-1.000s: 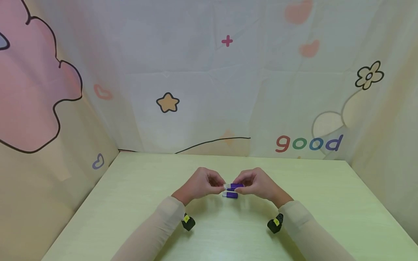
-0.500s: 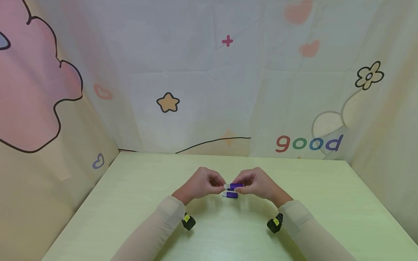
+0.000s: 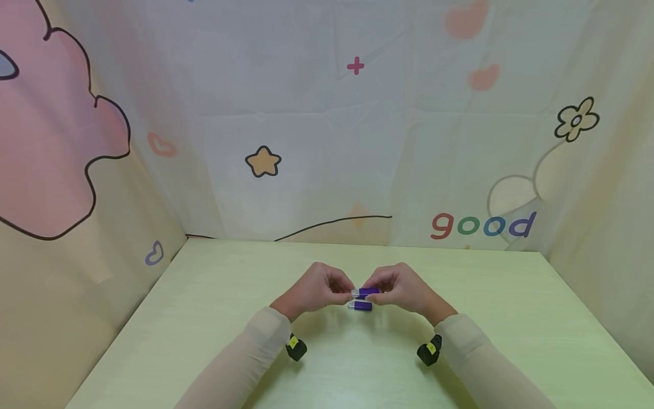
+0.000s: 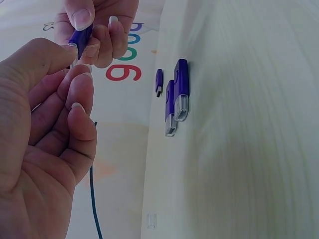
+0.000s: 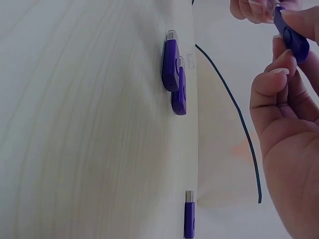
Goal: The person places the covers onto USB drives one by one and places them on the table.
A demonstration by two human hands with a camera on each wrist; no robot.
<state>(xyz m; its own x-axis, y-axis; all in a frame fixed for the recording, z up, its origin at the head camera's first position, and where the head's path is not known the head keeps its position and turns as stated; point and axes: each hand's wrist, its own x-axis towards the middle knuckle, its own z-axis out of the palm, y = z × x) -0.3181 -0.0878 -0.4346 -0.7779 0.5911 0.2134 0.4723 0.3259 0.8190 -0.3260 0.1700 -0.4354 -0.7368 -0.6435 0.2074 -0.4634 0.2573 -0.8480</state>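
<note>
Above the table both hands meet at one purple USB flash drive (image 3: 370,292). My right hand (image 3: 403,288) pinches its purple body between thumb and fingers. At the drive's clear capped end, my left hand (image 3: 318,288) pinches with thumb and forefinger, and its fingertips cover much of that end. Under the hands, two purple USB drives with clear caps lie side by side, the nearer drive (image 4: 182,89) and the farther drive (image 4: 170,107). An uncapped USB drive (image 5: 189,219), its metal plug bare, lies off to the right, hidden in the head view.
A small loose clear cap (image 4: 151,220) lies on the pale table (image 3: 204,341) to the left, near the back edge. A printed cloth (image 3: 306,113) hangs behind the table and along both sides. Each wrist wears a small black camera.
The two hands have drawn very slightly closer together, still pinching the same USB drive. The drives on the table have not moved.
</note>
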